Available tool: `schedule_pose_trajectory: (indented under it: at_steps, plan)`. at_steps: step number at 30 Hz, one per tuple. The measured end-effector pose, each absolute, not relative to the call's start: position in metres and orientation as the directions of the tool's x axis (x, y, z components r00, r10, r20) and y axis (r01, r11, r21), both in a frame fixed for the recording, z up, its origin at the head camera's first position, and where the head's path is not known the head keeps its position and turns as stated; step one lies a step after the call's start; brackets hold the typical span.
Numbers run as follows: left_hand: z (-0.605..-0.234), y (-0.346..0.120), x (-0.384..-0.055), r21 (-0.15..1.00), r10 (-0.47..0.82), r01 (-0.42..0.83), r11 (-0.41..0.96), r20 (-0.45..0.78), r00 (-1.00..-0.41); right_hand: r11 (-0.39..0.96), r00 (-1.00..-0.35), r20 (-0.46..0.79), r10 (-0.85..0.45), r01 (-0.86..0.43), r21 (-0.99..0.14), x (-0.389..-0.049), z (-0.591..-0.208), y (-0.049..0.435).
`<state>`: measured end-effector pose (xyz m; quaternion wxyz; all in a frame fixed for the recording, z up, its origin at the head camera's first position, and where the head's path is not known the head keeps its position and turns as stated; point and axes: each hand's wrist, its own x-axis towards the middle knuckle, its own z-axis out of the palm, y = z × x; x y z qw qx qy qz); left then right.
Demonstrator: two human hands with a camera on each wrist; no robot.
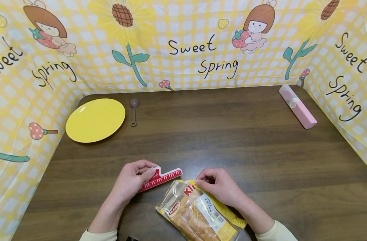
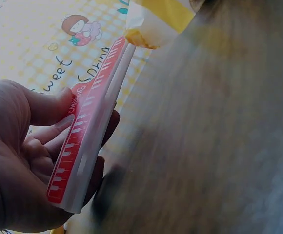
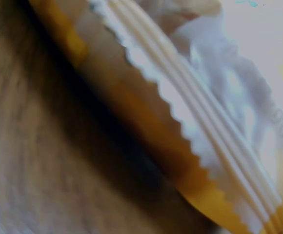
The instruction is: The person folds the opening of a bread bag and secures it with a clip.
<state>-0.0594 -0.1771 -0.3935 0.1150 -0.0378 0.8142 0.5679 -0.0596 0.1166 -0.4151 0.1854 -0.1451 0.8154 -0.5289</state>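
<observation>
My left hand [image 1: 129,180] grips a red-and-white sealing clip [image 1: 165,178] printed with piano keys. In the left wrist view the thumb presses the printed face of the clip [image 2: 80,134], fingers behind it, and the long jaw edges lie close together. A clear-and-yellow bag of bread [image 1: 193,214] is in front of me, tilted. My right hand [image 1: 222,187] pinches its upper right corner between thumb and fingers. The clip's far end is near the bag's top left edge. Filling much of the right wrist view is the ridged, zigzag-cut seam [image 3: 180,105] of the bag, blurred.
At the back left lie a yellow oval plate [image 1: 96,120] and a brownish spoon [image 1: 134,112]. A pink oblong case [image 1: 298,106] rests at the back right. Patterned cloth [image 1: 183,40] walls in the wooden table [image 1: 201,134]. A dark object [image 1: 131,238] shows at the bottom edge.
</observation>
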Motion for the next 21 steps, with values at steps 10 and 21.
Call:
schedule_pose_trajectory:
  at_steps: [10,21]
  plan:
    - [-0.3935,-0.1767,-0.0571,0.893,0.16,-0.163,0.42,-0.25,-0.955,0.371,-0.844,-0.139,-0.517,-0.075,-0.926,-0.058,-0.4128,0.1174]
    - [-0.3919,-0.1763,-0.0565,0.904,0.213,-0.15,0.4,-0.251,-0.944,0.382,-0.815,-0.156,-0.558,-0.085,-0.92,-0.056,-0.412,0.1174]
